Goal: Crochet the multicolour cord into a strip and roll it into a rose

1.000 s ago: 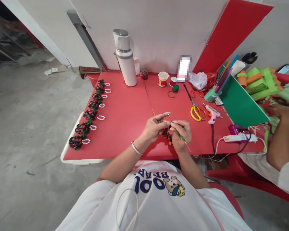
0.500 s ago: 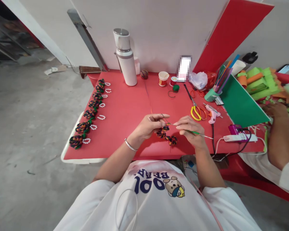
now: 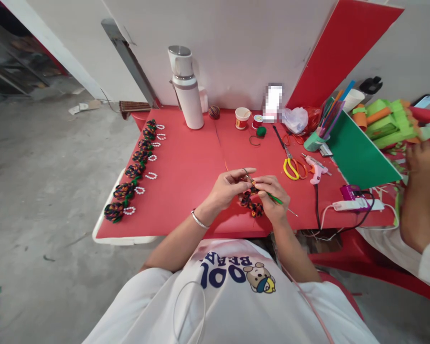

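Note:
My left hand (image 3: 232, 187) pinches the top of a dark multicoloured crochet piece (image 3: 255, 208), and a strand of yarn runs over its raised index finger. My right hand (image 3: 273, 195) is closed around a crochet hook (image 3: 275, 198) with a green grip, its metal shaft sticking out to the lower right. Both hands' fingertips meet at the upper end of the piece, so the hook's working tip is hidden. The curled, ruffled strip hangs below the fingers, over the red table (image 3: 186, 191). From my left hand the yarn leads back to a multicoloured yarn ball (image 3: 214, 112).
Along the left edge lie several finished crochet flowers (image 3: 123, 191) with white bead loops (image 3: 139, 190). A white thermos (image 3: 188, 95) and a paper cup (image 3: 242, 118) stand behind. Yellow-handled scissors (image 3: 290, 168), a pink glue gun (image 3: 317, 171) and a power strip (image 3: 358, 205) lie right. Another person's hand (image 3: 424, 157) works beyond the green board (image 3: 361, 148).
My right hand has moved left with the hook, up against my left hand's fingertips. The crochet piece has shifted slightly right. The other person's hand has moved up a little.

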A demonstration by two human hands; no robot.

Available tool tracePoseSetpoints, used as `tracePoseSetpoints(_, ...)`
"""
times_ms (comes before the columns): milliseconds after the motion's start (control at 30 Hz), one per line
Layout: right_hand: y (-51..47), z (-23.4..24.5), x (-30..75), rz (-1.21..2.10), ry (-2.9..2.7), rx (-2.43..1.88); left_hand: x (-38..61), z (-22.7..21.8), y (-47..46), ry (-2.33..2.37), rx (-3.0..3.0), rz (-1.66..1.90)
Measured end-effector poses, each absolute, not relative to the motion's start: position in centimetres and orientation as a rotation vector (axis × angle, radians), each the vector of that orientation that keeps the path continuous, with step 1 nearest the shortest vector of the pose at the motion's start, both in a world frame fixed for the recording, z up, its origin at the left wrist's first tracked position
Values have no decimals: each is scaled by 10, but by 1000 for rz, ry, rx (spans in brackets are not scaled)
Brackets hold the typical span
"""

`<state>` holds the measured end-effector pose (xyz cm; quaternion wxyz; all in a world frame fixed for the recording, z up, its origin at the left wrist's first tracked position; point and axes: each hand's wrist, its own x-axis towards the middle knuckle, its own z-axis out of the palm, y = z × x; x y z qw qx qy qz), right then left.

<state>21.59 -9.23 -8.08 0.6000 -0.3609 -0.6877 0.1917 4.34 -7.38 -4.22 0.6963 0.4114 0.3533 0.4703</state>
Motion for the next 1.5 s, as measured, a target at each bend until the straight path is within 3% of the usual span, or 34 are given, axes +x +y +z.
tracePoseSetpoints(400,-101,-87,196,-83,-1577,-865,53,-42,-77,756,847,1080)
tracePoseSetpoints(633,-89,-81,217,245,-1688,-754,30,-34,-68,712,834,938)
tracePoseSetpoints(1300,-78,-41,257,593,-1939,-688,14,-31,-60,701,898,816)
tracePoseSetpoints(1500,-77,-58,238,691,-1717,-654,32,-38,-63,725,972,895)
